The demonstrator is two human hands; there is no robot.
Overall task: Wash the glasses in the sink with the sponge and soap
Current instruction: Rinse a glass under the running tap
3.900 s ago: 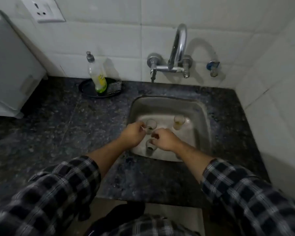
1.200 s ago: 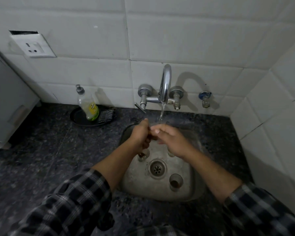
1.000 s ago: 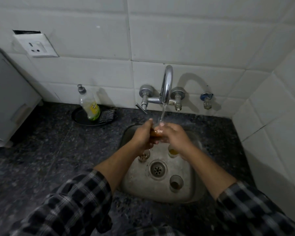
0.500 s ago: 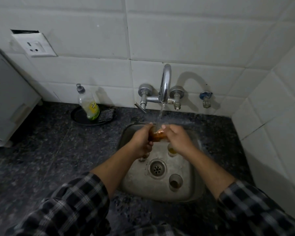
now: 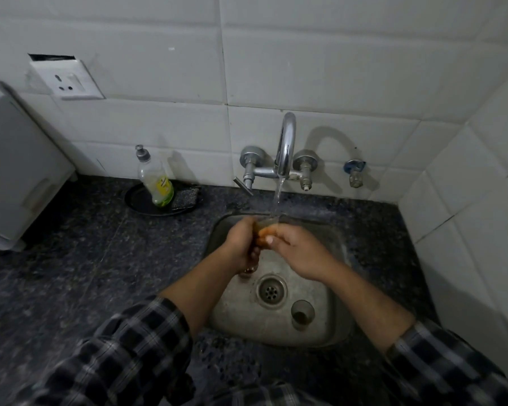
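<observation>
Both hands hold one glass (image 5: 264, 230) under the running water: left hand (image 5: 241, 244) at nine o'clock, right hand (image 5: 298, 252) at three.

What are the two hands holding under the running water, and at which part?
A small glass with brownish liquid, gripped around its sides by the left hand and right hand, rim up under the tap.

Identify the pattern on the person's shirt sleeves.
A dark-and-white checked plaid on the shirt sleeves, clearest in the head view.
</observation>
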